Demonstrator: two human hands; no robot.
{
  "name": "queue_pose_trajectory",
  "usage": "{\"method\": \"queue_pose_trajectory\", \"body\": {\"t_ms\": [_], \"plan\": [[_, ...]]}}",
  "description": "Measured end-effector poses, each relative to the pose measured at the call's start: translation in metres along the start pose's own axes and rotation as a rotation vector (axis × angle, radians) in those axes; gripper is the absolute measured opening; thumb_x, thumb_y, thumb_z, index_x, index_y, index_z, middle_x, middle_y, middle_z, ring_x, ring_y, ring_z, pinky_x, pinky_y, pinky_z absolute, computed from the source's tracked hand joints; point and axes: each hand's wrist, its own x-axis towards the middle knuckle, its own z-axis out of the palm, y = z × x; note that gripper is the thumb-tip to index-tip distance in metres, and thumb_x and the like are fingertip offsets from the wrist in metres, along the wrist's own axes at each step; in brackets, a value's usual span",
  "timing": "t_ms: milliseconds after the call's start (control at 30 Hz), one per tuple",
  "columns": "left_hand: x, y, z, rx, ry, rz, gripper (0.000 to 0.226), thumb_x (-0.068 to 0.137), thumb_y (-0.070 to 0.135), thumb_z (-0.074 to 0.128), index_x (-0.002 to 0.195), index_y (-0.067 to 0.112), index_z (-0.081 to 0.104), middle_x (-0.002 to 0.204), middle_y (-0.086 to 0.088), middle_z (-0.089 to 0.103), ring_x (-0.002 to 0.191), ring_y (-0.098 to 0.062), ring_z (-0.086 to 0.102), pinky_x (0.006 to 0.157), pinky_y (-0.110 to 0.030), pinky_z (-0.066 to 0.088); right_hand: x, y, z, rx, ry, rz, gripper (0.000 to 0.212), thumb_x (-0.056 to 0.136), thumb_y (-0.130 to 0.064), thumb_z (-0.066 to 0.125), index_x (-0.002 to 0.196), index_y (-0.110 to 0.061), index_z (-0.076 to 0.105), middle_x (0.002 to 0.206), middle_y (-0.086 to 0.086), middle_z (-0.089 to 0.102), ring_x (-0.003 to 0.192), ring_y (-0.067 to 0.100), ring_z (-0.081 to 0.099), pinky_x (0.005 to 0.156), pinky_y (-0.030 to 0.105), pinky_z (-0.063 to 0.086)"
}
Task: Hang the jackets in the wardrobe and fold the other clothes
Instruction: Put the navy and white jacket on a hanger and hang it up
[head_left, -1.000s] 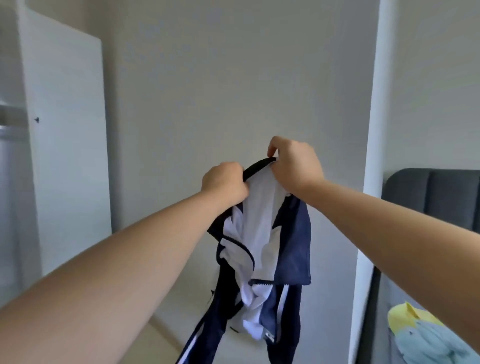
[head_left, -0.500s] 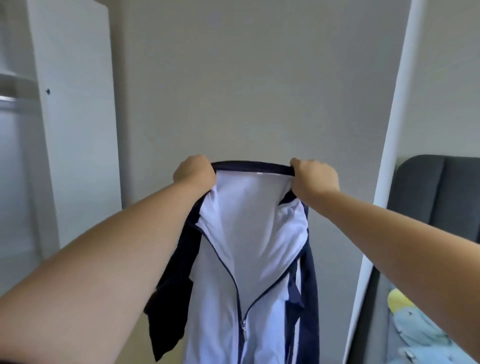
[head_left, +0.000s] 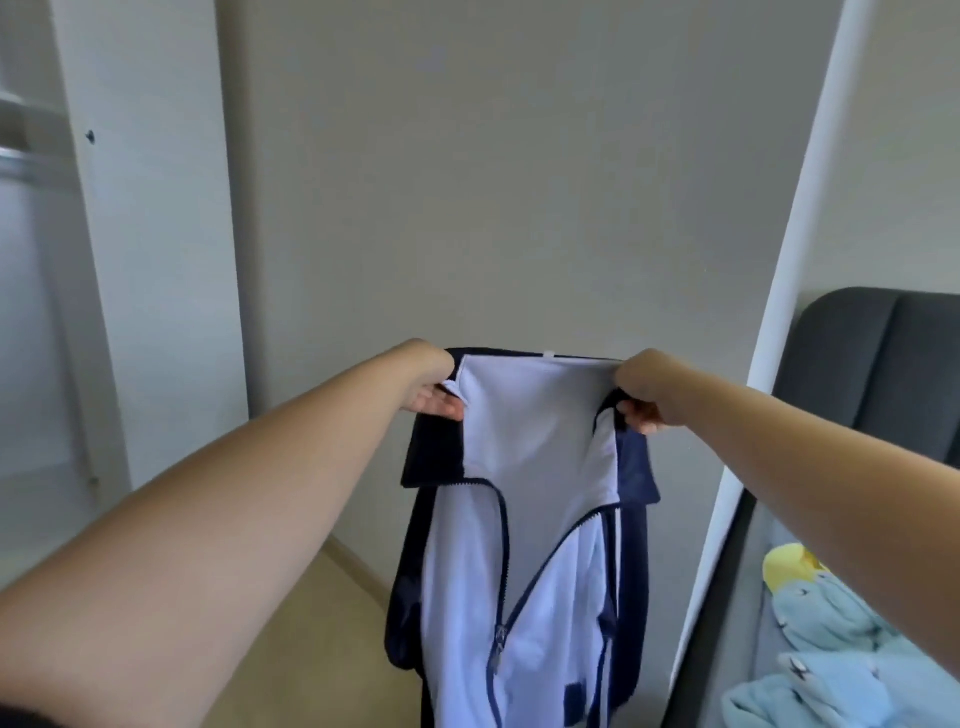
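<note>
A navy and white zip jacket (head_left: 524, 545) hangs in the air in front of me, spread open at the collar with its white lining facing me and the zipper partly undone. My left hand (head_left: 434, 384) grips the left end of the collar. My right hand (head_left: 644, 389) grips the right end of the collar. The jacket's lower part runs out of the bottom of the view. The open wardrobe (head_left: 31, 260) stands at the far left, with a metal hanging rail (head_left: 15, 161) inside it.
The white wardrobe door (head_left: 150, 234) stands open on the left, against a plain grey wall. A white post (head_left: 769, 338) rises on the right. Behind it are a dark grey headboard (head_left: 878, 364) and a bed with a light blue and yellow garment (head_left: 831, 639).
My hands have moved apart and lower, stretching the collar wide, so the bunched jacket now hangs open and flat. The view has tilted slightly.
</note>
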Motion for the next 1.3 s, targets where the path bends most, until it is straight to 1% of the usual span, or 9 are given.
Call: {"method": "queue_pose_trajectory", "body": {"t_ms": [333,500,600,700,767,867,1000,1167,1300], "plan": [[0.005,-0.015,0.003,-0.159,-0.241,0.022,0.029,0.084,-0.027,0.035,0.100,-0.008,0.050,0.099,-0.028,0.063,0.100,-0.035,0.065,0.086,-0.034,0.054,-0.001,0.020,-0.015,0.194,-0.438,-0.078,0.012,0.084,0.004,0.066,0.095,0.008,0.064,0.086,0.019,0.072,0.072,0.021,0.071,0.072,0.029,0.059],[0.006,-0.031,0.008,0.511,-0.020,0.232,0.009,0.087,0.000,0.058,0.081,0.003,0.063,0.079,-0.016,0.067,0.069,-0.026,0.064,0.065,-0.031,0.054,0.002,0.034,-0.002,-0.442,0.050,-0.234,0.022,0.086,-0.012,0.064,0.065,-0.008,0.060,0.055,0.003,0.061,0.049,0.016,0.058,0.044,0.020,0.045],[0.006,-0.025,0.004,1.024,0.345,0.427,0.012,0.085,0.020,0.060,0.074,0.015,0.064,0.091,-0.008,0.065,0.083,-0.027,0.057,0.063,-0.026,0.039,0.002,0.032,-0.001,-0.771,0.387,-0.414,0.024,0.084,-0.029,0.064,0.074,-0.008,0.061,0.076,0.006,0.055,0.075,0.029,0.053,0.064,0.028,0.036],[0.015,-0.021,0.000,0.763,0.649,0.748,0.018,0.086,0.026,0.061,0.091,0.010,0.067,0.103,-0.009,0.057,0.103,-0.030,0.049,0.080,-0.034,0.038,0.007,0.028,-0.003,-0.366,0.638,-0.656,0.020,0.085,-0.024,0.062,0.075,-0.008,0.053,0.094,0.013,0.053,0.087,0.033,0.052,0.068,0.033,0.032],[0.020,-0.029,0.000,0.385,0.509,0.724,0.017,0.089,0.023,0.059,0.096,0.007,0.061,0.097,-0.006,0.058,0.098,-0.028,0.054,0.076,-0.031,0.038,0.006,0.032,0.002,-0.014,0.309,-0.576,0.013,0.085,-0.018,0.060,0.078,-0.007,0.056,0.088,0.011,0.059,0.082,0.029,0.058,0.065,0.033,0.040],[0.030,-0.063,0.006,0.447,0.122,0.443,0.020,0.092,0.016,0.057,0.108,0.004,0.060,0.106,-0.011,0.063,0.103,-0.029,0.058,0.081,-0.031,0.041,0.004,0.059,0.021,-0.325,-0.174,-0.328,0.007,0.084,-0.011,0.062,0.078,-0.008,0.059,0.081,0.010,0.059,0.078,0.024,0.055,0.063,0.031,0.045],[0.028,-0.068,0.014,0.134,0.512,0.710,0.006,0.089,0.010,0.058,0.091,0.006,0.054,0.079,-0.002,0.059,0.075,-0.027,0.053,0.065,-0.029,0.035,0.011,0.055,0.024,-0.016,0.439,-0.582,0.020,0.078,0.005,0.050,0.077,-0.014,0.043,0.066,-0.003,0.046,0.065,0.023,0.043,0.052,0.032,0.022],[0.033,-0.076,0.019,0.488,-0.022,0.401,0.025,0.082,0.024,0.073,0.066,0.014,0.056,0.068,0.001,0.058,0.072,-0.022,0.056,0.056,-0.024,0.038,0.019,0.071,0.026,-0.326,-0.016,-0.281,0.012,0.083,-0.005,0.055,0.091,0.002,0.061,0.087,0.017,0.064,0.084,0.030,0.061,0.065,0.031,0.042],[0.036,-0.076,0.026,0.400,0.311,0.443,0.032,0.086,0.025,0.067,0.065,0.005,0.051,0.068,-0.009,0.052,0.070,-0.028,0.052,0.059,-0.030,0.033,0.019,0.087,0.012,-0.180,0.320,-0.264,0.016,0.083,0.000,0.047,0.086,0.001,0.063,0.082,0.018,0.063,0.075,0.033,0.056,0.064,0.030,0.038]]}}
